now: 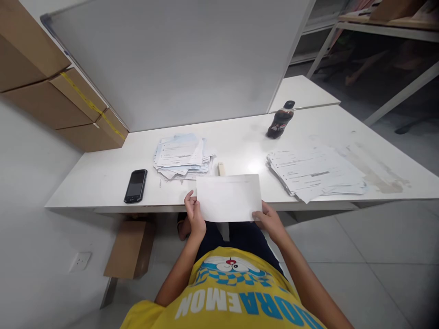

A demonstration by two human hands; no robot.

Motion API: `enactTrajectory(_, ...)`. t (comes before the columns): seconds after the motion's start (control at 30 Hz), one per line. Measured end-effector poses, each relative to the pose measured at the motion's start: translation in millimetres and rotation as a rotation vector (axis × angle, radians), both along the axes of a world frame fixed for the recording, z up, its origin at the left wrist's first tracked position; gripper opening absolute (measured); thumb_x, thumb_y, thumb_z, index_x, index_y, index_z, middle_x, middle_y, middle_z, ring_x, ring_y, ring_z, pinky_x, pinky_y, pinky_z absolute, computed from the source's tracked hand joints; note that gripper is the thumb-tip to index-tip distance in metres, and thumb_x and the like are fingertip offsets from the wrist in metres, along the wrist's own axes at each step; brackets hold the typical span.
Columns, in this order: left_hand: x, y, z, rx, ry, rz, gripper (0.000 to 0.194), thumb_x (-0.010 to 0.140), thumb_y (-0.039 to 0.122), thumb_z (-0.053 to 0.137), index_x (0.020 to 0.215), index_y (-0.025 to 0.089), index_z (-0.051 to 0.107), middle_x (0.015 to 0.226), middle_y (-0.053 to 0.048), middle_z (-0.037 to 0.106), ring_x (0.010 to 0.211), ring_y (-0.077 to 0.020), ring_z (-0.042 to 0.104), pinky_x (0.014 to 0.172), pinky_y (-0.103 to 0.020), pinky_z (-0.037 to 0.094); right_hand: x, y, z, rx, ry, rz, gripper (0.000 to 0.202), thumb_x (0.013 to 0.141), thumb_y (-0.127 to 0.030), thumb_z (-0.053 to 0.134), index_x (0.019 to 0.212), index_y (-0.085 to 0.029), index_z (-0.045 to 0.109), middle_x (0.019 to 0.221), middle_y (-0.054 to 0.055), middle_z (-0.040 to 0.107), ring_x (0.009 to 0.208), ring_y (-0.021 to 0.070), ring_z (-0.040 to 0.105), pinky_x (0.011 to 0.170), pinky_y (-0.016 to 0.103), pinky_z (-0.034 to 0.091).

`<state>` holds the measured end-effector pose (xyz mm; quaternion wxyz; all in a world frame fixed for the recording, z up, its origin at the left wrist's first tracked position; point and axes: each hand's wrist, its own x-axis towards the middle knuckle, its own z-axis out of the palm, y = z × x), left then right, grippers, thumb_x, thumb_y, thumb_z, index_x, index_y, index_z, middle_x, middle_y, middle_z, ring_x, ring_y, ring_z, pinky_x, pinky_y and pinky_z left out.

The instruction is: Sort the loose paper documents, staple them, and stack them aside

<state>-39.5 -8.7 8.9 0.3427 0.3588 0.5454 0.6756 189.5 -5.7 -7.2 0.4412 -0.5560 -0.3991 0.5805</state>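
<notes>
A white sheet of paper (pixel 228 198) is held up over the table's front edge, its visible side nearly blank. My left hand (pixel 195 214) grips its left edge, the thumb in front and some fingers curled beside it. On the lower right corner, my right hand (pixel 269 220) pinches the sheet with the thumb on top. Beyond the sheet to the left lies an untidy pile of printed papers (pixel 180 153). Another fanned-out pile of printed papers (pixel 312 171) is on the right. A small cream-coloured block (pixel 221 169) shows just behind the sheet's top edge.
On the white table (pixel 240 151) are a dark handheld device (pixel 136 186) at the left and a cola bottle (pixel 281 119) at the back right. A whiteboard (pixel 185 59) stands behind. Cardboard boxes (pixel 37 103) are stacked at the left; another box (pixel 128 249) is below the table.
</notes>
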Motion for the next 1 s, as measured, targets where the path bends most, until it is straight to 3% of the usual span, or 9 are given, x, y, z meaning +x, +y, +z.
enactTrajectory(0.1,-2.4,-5.8,-5.8,-0.079,0.065,0.004,0.034,0.087,0.039,0.057,0.114,0.019,0.055,0.081,0.000,0.052,0.074,-0.0138,0.052,0.072,-0.024,0.043,3.0,-2.0,7.8,-0.063,0.054,0.042,0.051,0.060,-0.025,0.057,0.110,-0.018,0.063,0.060,-0.004,0.061,0.050,0.0158,0.053,0.053,0.029,0.045)
enactTrajectory(0.3,-1.4,-7.6,-14.5,-0.146,0.149,-0.001,0.033,0.083,0.035,0.060,0.111,0.019,0.055,0.077,0.001,0.054,0.070,-0.0127,0.054,0.067,-0.023,0.043,7.2,-7.1,13.1,-0.089,0.085,-0.045,0.054,0.058,-0.025,0.059,0.111,-0.019,0.062,0.068,-0.003,0.066,0.047,0.0136,0.052,0.048,0.028,0.045)
enactTrajectory(0.53,-0.1,-7.3,-14.3,-0.167,0.177,-0.009,0.030,0.082,0.027,0.061,0.110,0.018,0.055,0.071,0.004,0.053,0.061,-0.0099,0.050,0.062,-0.020,0.041,10.8,-17.9,10.5,-0.038,0.150,-0.065,0.051,0.059,-0.023,0.057,0.109,-0.017,0.064,0.055,-0.005,0.059,0.044,0.0133,0.049,0.046,0.026,0.040)
enactTrajectory(0.77,5.5,-10.7,-16.8,-0.170,0.158,-0.045,0.026,0.079,0.027,0.062,0.103,0.017,0.057,0.067,0.004,0.052,0.058,-0.0092,0.047,0.058,-0.020,0.039,17.6,-22.6,8.4,-0.068,0.160,-0.105,0.054,0.057,-0.022,0.058,0.110,-0.015,0.064,0.056,-0.005,0.060,0.041,0.0121,0.048,0.045,0.026,0.039)
enactTrajectory(1.0,9.0,-6.4,-17.7,-0.178,0.176,-0.097,0.031,0.079,0.031,0.065,0.106,0.018,0.057,0.076,0.001,0.057,0.065,-0.0102,0.056,0.063,-0.021,0.044,25.3,-18.3,10.2,-0.053,0.144,-0.176,0.050,0.056,-0.023,0.059,0.105,-0.016,0.065,0.057,-0.005,0.059,0.041,0.0117,0.047,0.042,0.027,0.040)
